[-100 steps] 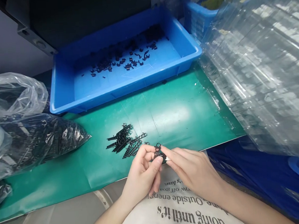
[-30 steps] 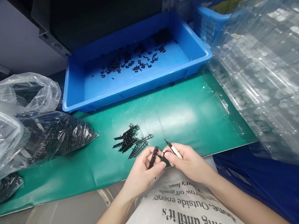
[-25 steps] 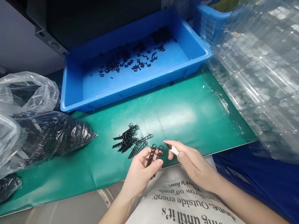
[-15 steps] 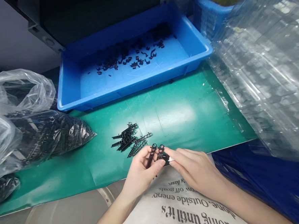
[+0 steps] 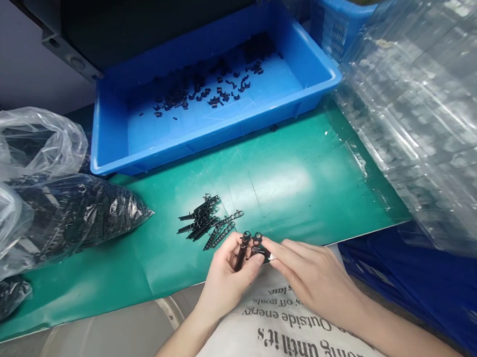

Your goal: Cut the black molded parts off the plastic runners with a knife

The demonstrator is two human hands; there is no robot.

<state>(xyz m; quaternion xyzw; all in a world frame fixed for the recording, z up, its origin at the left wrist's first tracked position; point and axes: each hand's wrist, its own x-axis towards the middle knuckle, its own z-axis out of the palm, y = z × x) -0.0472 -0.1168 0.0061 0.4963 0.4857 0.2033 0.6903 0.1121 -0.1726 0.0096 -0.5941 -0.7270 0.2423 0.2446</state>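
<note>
My left hand (image 5: pixel 223 282) is closed around a slim black plastic strip (image 5: pixel 240 257) with a small ring at its upper end. Beside it is a second black ringed piece (image 5: pixel 258 237), also between my hands. My right hand (image 5: pixel 314 268) pinches this second piece from the right, thumb and index finger together. A small white spot shows at those fingertips; I cannot tell what it is. Just beyond my left hand, a loose pile of similar black ringed strips (image 5: pixel 203 221) lies on the green work surface (image 5: pixel 279 187).
A blue tray (image 5: pixel 219 134) with many small black pieces stands at the back. On the left is a clear plastic bag (image 5: pixel 79 210) full of black parts. Stacked clear plastic trays (image 5: pixel 428 107) rise on the right, near a blue basket (image 5: pixel 344 18).
The black pieces between my hands have turned slightly, and the right fingertips have shifted a little. The pile, the tray and the bag are unchanged.
</note>
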